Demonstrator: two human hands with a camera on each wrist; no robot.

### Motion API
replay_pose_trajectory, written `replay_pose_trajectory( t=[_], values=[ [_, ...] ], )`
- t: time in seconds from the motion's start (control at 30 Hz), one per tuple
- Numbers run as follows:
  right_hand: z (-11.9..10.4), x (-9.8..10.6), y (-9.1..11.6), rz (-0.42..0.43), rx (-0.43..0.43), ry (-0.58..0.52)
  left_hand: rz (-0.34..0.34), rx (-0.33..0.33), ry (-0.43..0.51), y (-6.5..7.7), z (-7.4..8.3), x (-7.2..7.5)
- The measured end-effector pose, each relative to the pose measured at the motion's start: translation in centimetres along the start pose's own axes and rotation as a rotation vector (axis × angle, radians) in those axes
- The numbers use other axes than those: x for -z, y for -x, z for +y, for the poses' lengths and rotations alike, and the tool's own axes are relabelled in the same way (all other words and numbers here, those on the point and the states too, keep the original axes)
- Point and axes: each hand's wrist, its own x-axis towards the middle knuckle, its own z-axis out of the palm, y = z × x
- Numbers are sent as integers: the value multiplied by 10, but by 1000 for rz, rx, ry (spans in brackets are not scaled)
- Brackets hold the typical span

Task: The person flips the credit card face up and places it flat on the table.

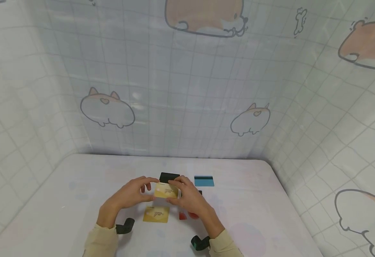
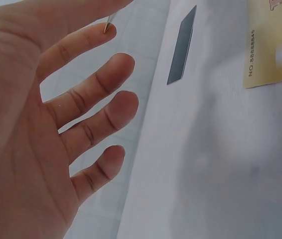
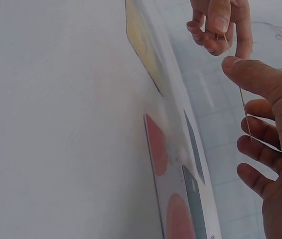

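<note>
Both hands hold a gold card (image 1: 166, 190) between them, above the table. My left hand (image 1: 132, 192) pinches its left end by thumb and index finger, with the other fingers spread loosely in the left wrist view. At the opposite end, my right hand (image 1: 190, 197) grips the card between thumb and fingers. The right wrist view shows the held card (image 3: 243, 102) edge-on as a thin line. Below the hands, a second gold card (image 1: 156, 215) lies flat, its printed number visible in the left wrist view.
A black card (image 1: 169, 176) lies just behind the hands, and a blue card (image 1: 204, 181) with a dark stripe is to its right. A white card with red shapes (image 3: 156, 144) lies partly hidden under my right hand, beside another dark card (image 3: 195, 199). Patterned curtains (image 1: 181, 107) surround the table.
</note>
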Motion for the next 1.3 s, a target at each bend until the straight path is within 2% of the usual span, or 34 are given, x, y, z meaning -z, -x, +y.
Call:
replay_pose_trajectory(
  t=[0.17, 0.37, 0.5, 0.8, 1.1, 1.3],
  values=[
    [2, -2, 1, -3, 0, 11, 8, -27, 10, 2, -4, 0],
    [2, -5, 2, -14, -5, 38, 53, -63, 4, 4, -10, 0],
    [0, -6, 3, -17, -31, 63, 61, -64, -4, 6, -12, 0],
    [2, -14, 5, 33, -36, 118, 21, 49, 3, 9, -13, 1],
    [0, -20, 9, -16, -77, 152, -25, 146, -171, 6, -10, -13],
    [-2, -21, 10, -32, -79, 168, -43, 178, -224, 6, -8, -17]
  ],
)
